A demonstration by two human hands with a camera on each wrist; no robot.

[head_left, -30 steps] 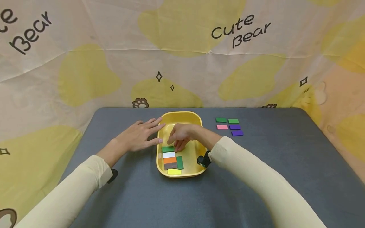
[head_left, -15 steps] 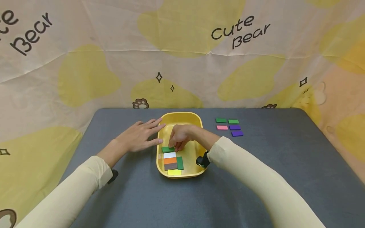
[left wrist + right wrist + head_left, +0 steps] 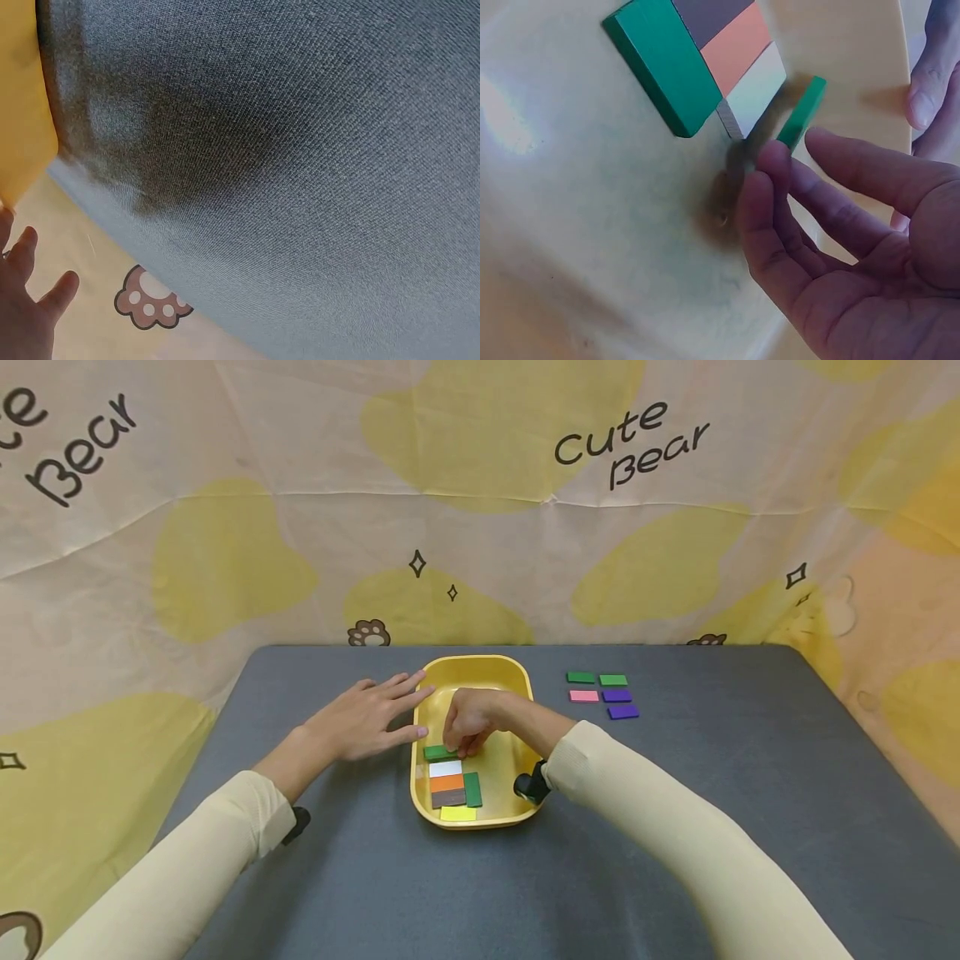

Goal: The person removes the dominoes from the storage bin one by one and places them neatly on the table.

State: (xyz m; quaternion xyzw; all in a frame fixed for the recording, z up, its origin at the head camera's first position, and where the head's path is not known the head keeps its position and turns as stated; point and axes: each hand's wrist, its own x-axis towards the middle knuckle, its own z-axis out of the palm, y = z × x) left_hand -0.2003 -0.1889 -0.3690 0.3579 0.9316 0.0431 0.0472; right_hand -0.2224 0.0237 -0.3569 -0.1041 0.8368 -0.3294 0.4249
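Note:
A yellow tray (image 3: 525, 814) stands on the table. Over its left half, my right hand (image 3: 476, 718) pinches a green block (image 3: 802, 116) by its end, between thumb and fingers, seen edge-on in the right wrist view. Beside it lies a white block (image 3: 446, 768), then an orange block (image 3: 447, 783) and a dark brown block (image 3: 448, 798), side by side. A second green block (image 3: 472, 789) stands to their right, and a yellow block (image 3: 457, 813) is nearest the front wall. My left hand (image 3: 367, 714), fingers spread and straight, rests at the tray's left rim.
Right of the tray, on the grey table (image 3: 712, 793), lie a dark green block (image 3: 581, 677), a light green block (image 3: 613, 680), a pink block (image 3: 583, 697) and two purple blocks (image 3: 617, 696). A printed cloth (image 3: 480, 543) hangs behind the table.
My right thumb has come down onto the green block, whose near end has tilted slightly. The white block has shifted slightly right, more in line with the orange one. My left hand has stayed put.

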